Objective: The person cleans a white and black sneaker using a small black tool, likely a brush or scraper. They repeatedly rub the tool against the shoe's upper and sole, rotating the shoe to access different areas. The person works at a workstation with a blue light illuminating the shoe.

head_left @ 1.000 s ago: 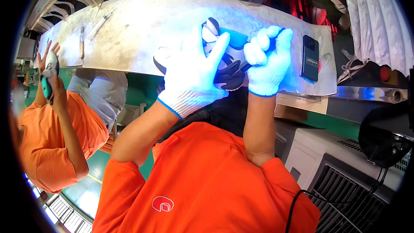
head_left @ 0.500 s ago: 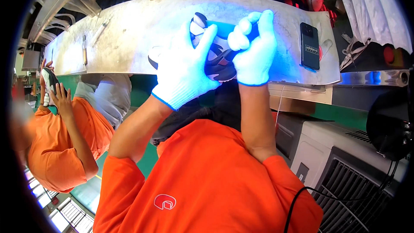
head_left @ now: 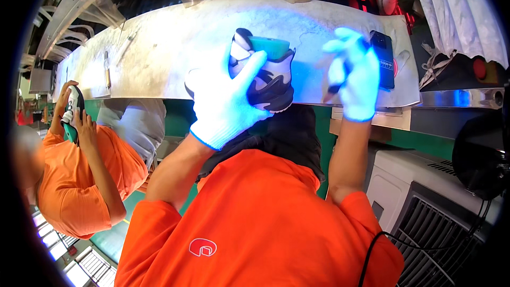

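Half the shoe (head_left: 263,77) hides behind hands (head_left: 226,101).

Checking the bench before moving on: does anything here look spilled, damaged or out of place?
Nothing stands out. The left hand holds a shoe over the pale worktable; the right hand is off it, lit blue. A dark phone lies flat beside it. No spill shows.

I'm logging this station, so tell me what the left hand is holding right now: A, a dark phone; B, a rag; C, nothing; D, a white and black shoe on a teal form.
D: the gloved left hand grips a white and black shoe over the table; the phone lies apart.
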Demonstrator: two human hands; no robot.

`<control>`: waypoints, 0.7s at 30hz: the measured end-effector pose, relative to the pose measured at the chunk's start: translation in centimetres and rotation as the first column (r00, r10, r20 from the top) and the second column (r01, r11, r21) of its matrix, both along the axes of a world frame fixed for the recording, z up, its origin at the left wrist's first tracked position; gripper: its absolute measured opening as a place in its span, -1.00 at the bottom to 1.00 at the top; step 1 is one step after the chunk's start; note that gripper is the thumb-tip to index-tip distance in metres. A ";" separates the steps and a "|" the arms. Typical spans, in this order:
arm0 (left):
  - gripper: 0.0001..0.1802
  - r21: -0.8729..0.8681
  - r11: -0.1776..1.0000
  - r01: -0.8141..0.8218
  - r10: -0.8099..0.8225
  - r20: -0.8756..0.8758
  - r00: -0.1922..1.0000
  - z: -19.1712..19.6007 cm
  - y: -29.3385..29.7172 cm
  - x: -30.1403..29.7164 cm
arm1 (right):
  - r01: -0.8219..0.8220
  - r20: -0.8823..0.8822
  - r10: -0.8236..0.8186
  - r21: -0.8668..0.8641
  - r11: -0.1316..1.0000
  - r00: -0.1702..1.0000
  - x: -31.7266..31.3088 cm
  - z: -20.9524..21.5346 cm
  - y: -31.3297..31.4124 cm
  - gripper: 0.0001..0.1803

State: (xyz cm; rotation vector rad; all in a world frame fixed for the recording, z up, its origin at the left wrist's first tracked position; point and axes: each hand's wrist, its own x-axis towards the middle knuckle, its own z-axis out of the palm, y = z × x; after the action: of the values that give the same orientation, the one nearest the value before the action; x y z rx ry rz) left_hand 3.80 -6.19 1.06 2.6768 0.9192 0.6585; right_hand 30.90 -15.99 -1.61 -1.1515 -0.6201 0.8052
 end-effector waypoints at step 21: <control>0.04 0.279 0.960 -0.035 0.004 0.109 0.994 -3.2 -1.4 -0.8 | -0.460 0.068 0.512 -0.351 0.816 0.856 -6.8 -0.9 -1.4 -0.26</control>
State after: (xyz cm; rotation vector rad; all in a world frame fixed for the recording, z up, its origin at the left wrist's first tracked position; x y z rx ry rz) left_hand 2.97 -7.61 -2.17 2.8429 0.8831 0.9960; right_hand 24.08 -17.40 -2.47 -1.3871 -0.9685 1.3021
